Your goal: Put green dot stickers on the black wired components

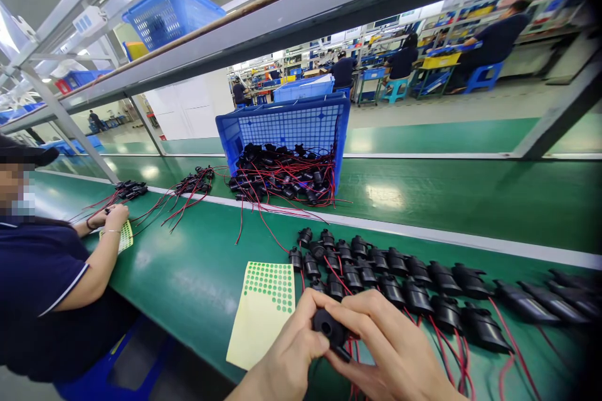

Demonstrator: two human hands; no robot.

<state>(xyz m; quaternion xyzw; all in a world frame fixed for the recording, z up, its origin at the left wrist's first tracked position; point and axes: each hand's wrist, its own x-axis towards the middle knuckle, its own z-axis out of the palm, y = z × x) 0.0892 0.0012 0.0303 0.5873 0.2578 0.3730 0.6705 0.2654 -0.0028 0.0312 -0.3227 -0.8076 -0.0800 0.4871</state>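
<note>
Both my hands meet over the near side of the green bench, around one round black buzzer with a hole in its face. My left hand pinches it between thumb and fingers. Fingers of my right hand close on its right side, partly covering it. Just left lies a pale yellow sheet of round green stickers, its lower part bare of dots. Beyond and to the right, rows of similar black buzzers with red and black wires lie on the bench.
A tipped blue crate holds a tangle of wired buzzers. More wired parts lie left of it. A co-worker sits at the left, hands over another sticker sheet. A shelf rail crosses above, carrying a blue basket.
</note>
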